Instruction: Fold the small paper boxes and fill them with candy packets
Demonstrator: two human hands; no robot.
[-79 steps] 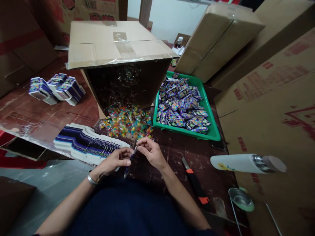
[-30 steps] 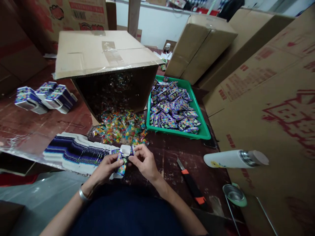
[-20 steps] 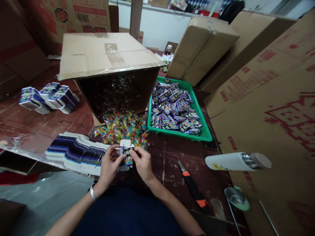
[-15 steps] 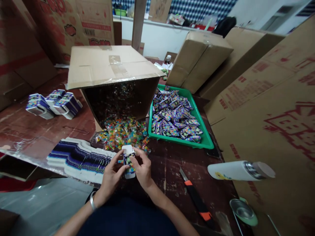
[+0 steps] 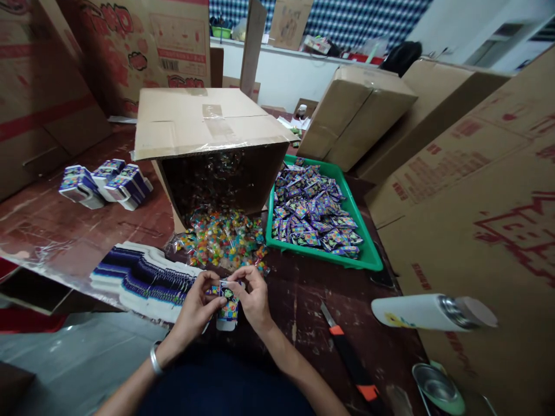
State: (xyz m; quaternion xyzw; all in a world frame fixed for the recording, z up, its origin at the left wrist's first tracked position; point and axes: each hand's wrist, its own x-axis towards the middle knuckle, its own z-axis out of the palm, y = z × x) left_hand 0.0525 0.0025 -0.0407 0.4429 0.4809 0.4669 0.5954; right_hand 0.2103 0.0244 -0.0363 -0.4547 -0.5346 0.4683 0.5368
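Note:
Between my two hands is a small printed candy box (image 5: 229,312), purple with bright colours, its white bottom flap sticking out towards me. My left hand (image 5: 202,303) grips its left side between thumb and fingers. At its top edge, the thumb and fingers of my right hand (image 5: 251,294) pinch the flap. Left of my hands lies a long fanned stack of flat, unfolded boxes (image 5: 145,283). Beyond them, clear bags of colourful candy (image 5: 223,237) spill from an open cardboard carton (image 5: 182,127) lying on its side.
A green tray (image 5: 368,260) heaped with small purple packets (image 5: 312,211) stands right of the carton. A utility knife (image 5: 349,355) with its blade out and a white thermos (image 5: 411,311) lie to the right. Several folded boxes (image 5: 106,182) sit at left. Large cartons (image 5: 468,173) wall the right side.
The white top flap that stood up from the small box is now folded down under my right fingers. The whole view has shifted slightly.

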